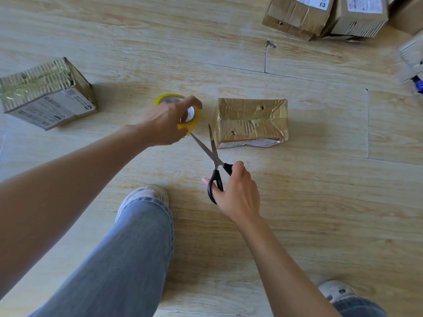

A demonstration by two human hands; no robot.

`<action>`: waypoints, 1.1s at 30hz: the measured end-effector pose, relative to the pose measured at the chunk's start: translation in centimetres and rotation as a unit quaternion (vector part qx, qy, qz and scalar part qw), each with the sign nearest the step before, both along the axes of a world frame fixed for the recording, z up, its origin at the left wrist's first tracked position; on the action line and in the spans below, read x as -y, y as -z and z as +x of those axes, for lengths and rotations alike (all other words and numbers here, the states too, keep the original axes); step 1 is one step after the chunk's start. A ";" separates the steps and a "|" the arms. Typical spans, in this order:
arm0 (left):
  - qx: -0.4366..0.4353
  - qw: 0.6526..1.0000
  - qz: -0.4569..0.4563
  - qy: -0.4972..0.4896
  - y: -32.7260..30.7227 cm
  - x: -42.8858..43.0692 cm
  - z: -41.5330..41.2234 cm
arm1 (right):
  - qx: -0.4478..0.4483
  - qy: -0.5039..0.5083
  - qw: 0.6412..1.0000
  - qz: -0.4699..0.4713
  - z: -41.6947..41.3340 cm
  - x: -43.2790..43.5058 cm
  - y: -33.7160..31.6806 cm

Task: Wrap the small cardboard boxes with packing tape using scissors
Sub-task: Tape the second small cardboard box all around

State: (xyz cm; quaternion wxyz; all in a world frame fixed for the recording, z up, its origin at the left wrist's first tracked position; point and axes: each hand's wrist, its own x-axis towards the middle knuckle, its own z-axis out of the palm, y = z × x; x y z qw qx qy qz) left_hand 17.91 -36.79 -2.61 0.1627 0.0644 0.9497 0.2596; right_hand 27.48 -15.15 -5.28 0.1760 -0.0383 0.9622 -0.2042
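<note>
A small cardboard box [251,121], covered in shiny brown tape, lies on the wooden floor at the centre. Just left of it my left hand [167,124] grips a yellow-rimmed roll of packing tape [190,115], fingers curled over its top. My right hand [235,191] holds black-handled scissors [214,156] with fingers through the loops. The blades are spread apart, their tips pointing up between the roll and the box. One tip lies near the roll's lower edge.
A taped box with a white label [48,92] lies at the far left. Several more labelled boxes [325,14] are stacked at the top right. My jeans-clad leg and shoe [144,197] sit below the hands, another shoe [336,291] at the bottom right.
</note>
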 end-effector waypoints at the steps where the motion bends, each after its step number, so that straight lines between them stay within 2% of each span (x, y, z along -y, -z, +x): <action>1: 0.018 1.000 -0.010 0.019 0.3 -0.1 0.4 | 0.000 0.003 1.000 0.000 0.0 0.0 0.1; 5: 0.060 0.997 -0.007 0.038 0.9 -0.7 0.9 | 0.011 0.007 1.000 -0.013 -0.2 0.1 0.1; 8: 0.032 0.996 0.071 -0.043 0.9 -1.6 0.1 | 0.042 0.022 0.999 -0.023 -0.4 0.5 -0.1; 12: 0.061 0.979 0.153 -0.122 0.7 -2.3 -1.2 | 0.135 0.054 0.985 -0.089 -1.2 0.9 -0.5; 14: 0.059 0.967 0.196 -0.149 0.0 -2.3 -2.0 | 0.189 0.060 0.969 -0.146 -1.5 0.8 -0.6; 16: 0.074 0.964 0.218 -0.133 -0.5 -2.5 -2.4 | 0.236 0.056 0.951 -0.189 -1.6 0.6 -0.7; 19: 0.081 0.974 0.192 -0.094 -0.7 -3.5 -2.6 | 0.301 0.043 0.925 -0.228 -1.7 0.7 -0.7; 22: 0.068 0.980 0.160 -0.097 -0.5 -3.8 -3.0 | 0.361 0.057 0.893 -0.263 -2.4 0.8 -0.8; 28: 0.092 0.974 0.185 -0.096 -0.5 -5.1 -3.8 | 0.447 0.024 0.829 -0.334 -4.5 -0.2 -1.5; 29: 0.096 0.974 0.184 -0.093 -0.6 -5.6 -3.9 | 0.469 -0.004 0.827 -0.310 -4.3 -0.4 -1.5; 31: 0.095 0.978 0.170 -0.077 -0.5 -6.6 -4.3 | 0.483 -0.055 0.845 -0.221 -3.3 -0.5 -1.3; 33: 0.101 0.982 0.150 -0.059 -0.6 -7.4 -4.6 | 0.415 -0.016 0.893 -0.172 -1.9 -0.7 -0.7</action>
